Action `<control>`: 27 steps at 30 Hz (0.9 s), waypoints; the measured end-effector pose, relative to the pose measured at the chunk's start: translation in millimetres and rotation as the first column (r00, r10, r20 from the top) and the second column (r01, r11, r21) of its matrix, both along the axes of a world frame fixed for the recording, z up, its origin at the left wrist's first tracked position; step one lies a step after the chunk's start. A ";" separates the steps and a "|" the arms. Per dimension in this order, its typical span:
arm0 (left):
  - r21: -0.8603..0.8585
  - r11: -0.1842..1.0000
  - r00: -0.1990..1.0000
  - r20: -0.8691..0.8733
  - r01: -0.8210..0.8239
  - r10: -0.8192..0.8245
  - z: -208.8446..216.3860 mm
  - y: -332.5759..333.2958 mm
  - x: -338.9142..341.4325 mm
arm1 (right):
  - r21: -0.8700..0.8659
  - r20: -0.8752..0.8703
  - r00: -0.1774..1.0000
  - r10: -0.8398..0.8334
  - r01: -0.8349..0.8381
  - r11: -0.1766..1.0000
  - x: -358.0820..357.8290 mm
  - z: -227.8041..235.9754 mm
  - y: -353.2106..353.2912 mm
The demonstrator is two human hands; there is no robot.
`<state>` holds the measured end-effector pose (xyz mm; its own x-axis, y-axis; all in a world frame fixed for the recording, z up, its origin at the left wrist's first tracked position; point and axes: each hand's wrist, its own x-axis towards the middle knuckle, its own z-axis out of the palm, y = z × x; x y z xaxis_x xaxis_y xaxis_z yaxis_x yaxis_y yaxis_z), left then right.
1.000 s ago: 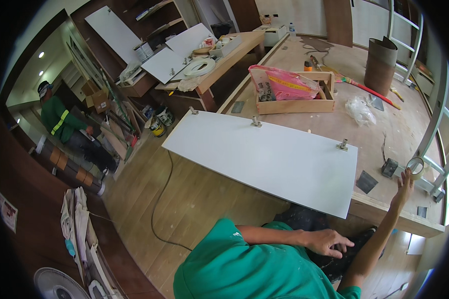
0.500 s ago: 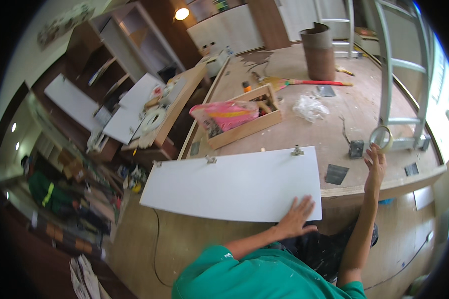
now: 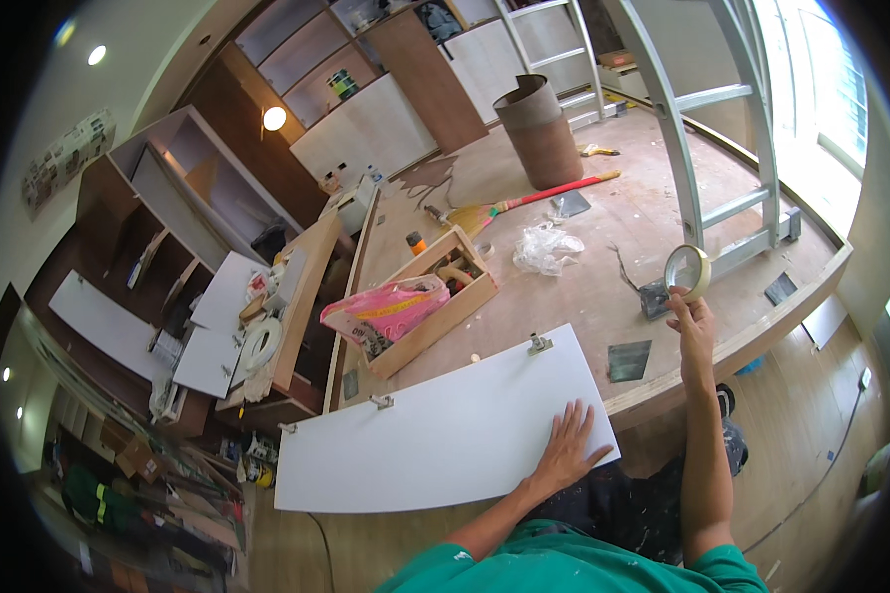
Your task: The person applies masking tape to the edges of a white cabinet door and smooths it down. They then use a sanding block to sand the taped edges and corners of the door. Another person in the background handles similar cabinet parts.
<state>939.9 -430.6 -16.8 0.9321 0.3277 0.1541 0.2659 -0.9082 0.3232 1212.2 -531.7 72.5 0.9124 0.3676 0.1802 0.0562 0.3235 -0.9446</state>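
My left hand (image 3: pixel 566 447) lies flat, fingers spread, on the right end of a long white panel (image 3: pixel 435 440). Metal cabinet hinges (image 3: pixel 539 344) are fitted along the panel's far edge. The panel rests partly on the wooden platform, its near edge toward my lap. Raised to the right, my right hand (image 3: pixel 691 321) grips a roll of masking tape (image 3: pixel 687 271) by its lower rim, the ring held upright.
On the platform (image 3: pixel 485 296) stand an open wooden toolbox (image 3: pixel 435 306) with a pink bag, a broom (image 3: pixel 524 201), crumpled clear plastic (image 3: pixel 548 249) and a rolled brown sheet (image 3: pixel 539 133). An aluminium ladder (image 3: pixel 707 138) stands at right. A person in green (image 3: pixel 94 499) is at far left.
The view has turned, so the scene sits tilted and further left. The left hand has settled flat on the panel; the right still holds the tape roll up.
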 end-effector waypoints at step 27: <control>-0.810 0.470 0.926 0.375 0.349 -0.042 141.4 108.5 33.0 | -0.311 0.532 0.815 0.228 -0.062 0.949 -135.1 25.1 -18.4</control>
<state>972.9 -322.1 124.5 0.9559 0.2505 0.1531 -0.1170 -0.1534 0.9812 1077.1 -550.1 97.6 0.6173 0.5960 0.5135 0.5696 0.1116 -0.8143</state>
